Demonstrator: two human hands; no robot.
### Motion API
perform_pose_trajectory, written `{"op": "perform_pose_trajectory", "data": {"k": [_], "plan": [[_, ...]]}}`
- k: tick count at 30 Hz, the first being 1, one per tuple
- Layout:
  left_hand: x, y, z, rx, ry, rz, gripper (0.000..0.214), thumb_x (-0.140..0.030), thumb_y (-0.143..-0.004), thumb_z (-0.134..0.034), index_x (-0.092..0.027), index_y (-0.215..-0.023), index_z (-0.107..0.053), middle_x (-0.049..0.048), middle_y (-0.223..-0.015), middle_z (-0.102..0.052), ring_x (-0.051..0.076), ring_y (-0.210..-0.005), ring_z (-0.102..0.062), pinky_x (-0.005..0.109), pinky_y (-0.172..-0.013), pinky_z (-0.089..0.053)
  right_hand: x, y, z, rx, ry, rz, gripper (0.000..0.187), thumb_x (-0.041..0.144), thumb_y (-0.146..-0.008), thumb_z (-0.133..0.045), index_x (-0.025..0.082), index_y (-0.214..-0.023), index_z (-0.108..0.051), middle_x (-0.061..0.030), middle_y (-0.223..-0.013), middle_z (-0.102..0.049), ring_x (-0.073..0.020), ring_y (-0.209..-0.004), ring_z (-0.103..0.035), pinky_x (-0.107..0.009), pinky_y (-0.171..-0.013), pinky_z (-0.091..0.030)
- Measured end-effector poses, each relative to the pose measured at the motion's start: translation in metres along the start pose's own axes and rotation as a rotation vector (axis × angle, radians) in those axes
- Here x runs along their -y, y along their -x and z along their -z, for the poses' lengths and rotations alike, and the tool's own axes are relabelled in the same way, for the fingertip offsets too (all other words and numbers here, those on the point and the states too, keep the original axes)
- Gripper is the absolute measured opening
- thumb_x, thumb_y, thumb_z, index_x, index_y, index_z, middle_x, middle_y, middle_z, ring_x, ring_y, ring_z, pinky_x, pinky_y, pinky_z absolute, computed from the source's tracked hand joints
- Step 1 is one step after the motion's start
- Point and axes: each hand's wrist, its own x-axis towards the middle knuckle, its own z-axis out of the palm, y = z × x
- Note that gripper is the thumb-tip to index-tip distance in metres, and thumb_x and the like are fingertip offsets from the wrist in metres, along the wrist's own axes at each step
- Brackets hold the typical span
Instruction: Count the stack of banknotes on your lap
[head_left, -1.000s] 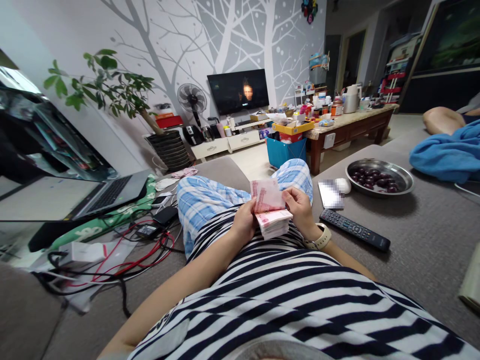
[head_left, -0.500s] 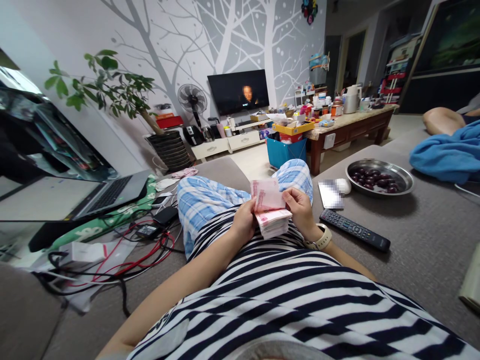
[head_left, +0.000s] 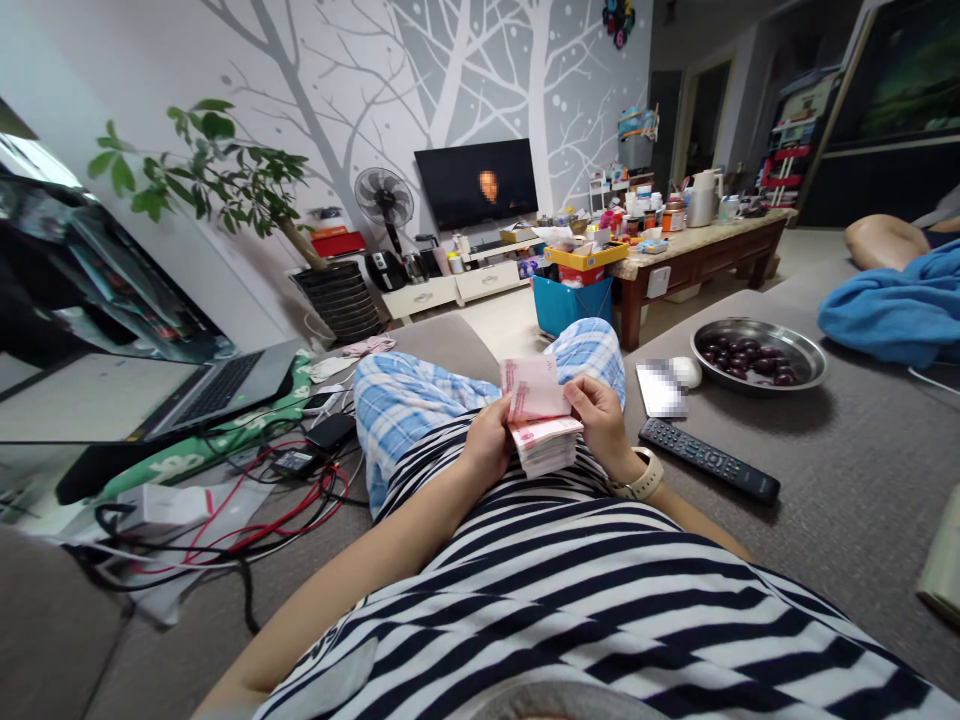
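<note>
A thick stack of pink banknotes (head_left: 546, 446) rests on my lap, over my striped shirt. My left hand (head_left: 487, 448) is closed on the stack's left side. My right hand (head_left: 598, 417), with a watch on its wrist, pinches the top notes (head_left: 532, 389), which are folded upward and away from the stack. My knees in blue checked trousers (head_left: 409, 395) rise just behind the money.
On the grey sofa to my right lie a black remote (head_left: 709, 460), a phone (head_left: 661, 389), a white mouse (head_left: 685, 371) and a metal bowl of dark fruit (head_left: 757, 352). A laptop (head_left: 217, 390) and tangled cables (head_left: 247, 500) lie left. Another person's knee (head_left: 881, 240) and a blue blanket (head_left: 892, 310) are far right.
</note>
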Motion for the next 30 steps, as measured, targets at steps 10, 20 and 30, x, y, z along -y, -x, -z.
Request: {"op": "perform_pose_trajectory", "data": {"k": [10,20,30], "plan": [[0.0030,-0.0016,0.0018,-0.003,0.016,-0.003,0.021,-0.029,-0.070,-0.075,-0.012,-0.083,-0.073,0.0100,-0.084,-0.078,0.031,-0.095,-0.074,0.043,-0.092,-0.057,0.0017,0.0006,-0.0002,0.000,0.017,-0.015,0.040,0.053,-0.088,-0.060,0.022,-0.064,-0.050,0.0033,-0.058,-0.043,-0.0138,-0.057,-0.037,-0.028,-0.053,-0.031],[0.0001,0.0034,-0.0018,-0.014,-0.009,-0.010,0.019,-0.027,-0.070,-0.074,-0.012,-0.082,-0.074,0.0093,-0.082,-0.078,0.030,-0.092,-0.074,0.043,-0.092,-0.057,-0.0001,0.0015,0.0007,-0.002,0.005,-0.008,0.037,0.050,-0.090,-0.060,0.022,-0.066,-0.053,0.0035,-0.058,-0.043,-0.0138,-0.057,-0.036,-0.028,-0.053,-0.030],[-0.0008,0.0067,-0.0025,-0.012,-0.020,0.013,0.024,-0.033,-0.077,-0.072,-0.012,-0.087,-0.075,0.0121,-0.090,-0.079,0.032,-0.096,-0.074,0.046,-0.096,-0.056,-0.0005,0.0023,-0.0006,0.061,-0.099,-0.036,0.042,0.058,-0.090,-0.058,0.022,-0.070,-0.059,0.0037,-0.052,-0.048,-0.0122,-0.048,-0.035,-0.028,-0.048,-0.029]]}}
